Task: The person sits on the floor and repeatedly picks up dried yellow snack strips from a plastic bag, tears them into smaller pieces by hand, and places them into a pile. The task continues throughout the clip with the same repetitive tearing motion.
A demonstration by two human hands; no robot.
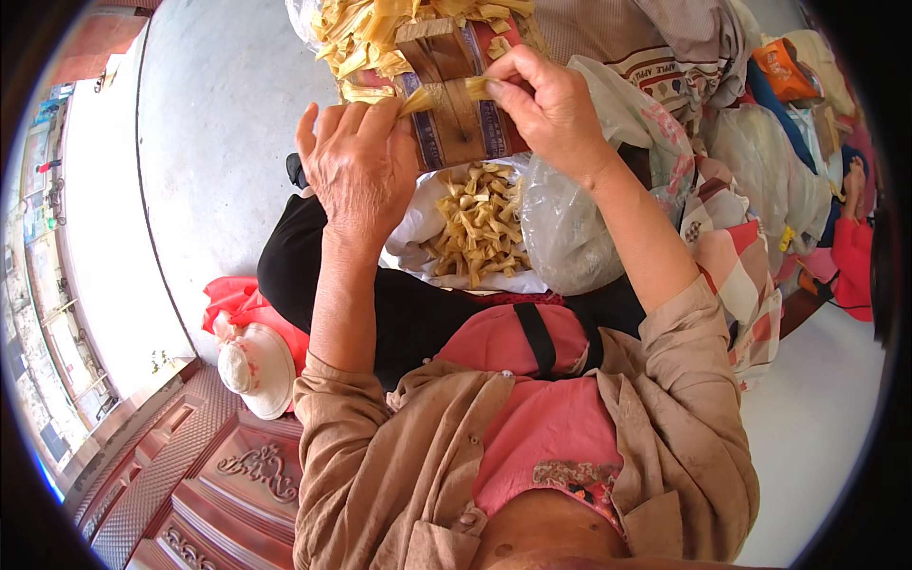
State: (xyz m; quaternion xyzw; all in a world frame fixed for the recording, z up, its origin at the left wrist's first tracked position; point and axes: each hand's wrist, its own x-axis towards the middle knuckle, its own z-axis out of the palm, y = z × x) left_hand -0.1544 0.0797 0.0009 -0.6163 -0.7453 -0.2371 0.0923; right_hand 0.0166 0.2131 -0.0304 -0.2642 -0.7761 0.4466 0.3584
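Note:
My left hand [363,153] pinches one piece of a yellow dried husk strip [417,103], its fingers curled over the left edge of a wooden board [456,132]. Between thumb and forefinger, my right hand [545,107] grips a yellow husk end [477,88] over the board's right side. Whether the two ends belong to one strip I cannot tell. A raised wooden block [431,50] is fixed on the board, with patterned blue bands down both sides. Below the board, many twisted husk pieces [479,224] lie in a white plastic-lined container [420,214].
Loose flat husk strips [363,35] are heaped beyond the board. Clear plastic bags [570,221] and checked cloth [741,271] crowd the right side. A white hat [256,370] rests on a red bag at left, near a carved door [242,477]. Another person's red sleeve [851,263] shows far right.

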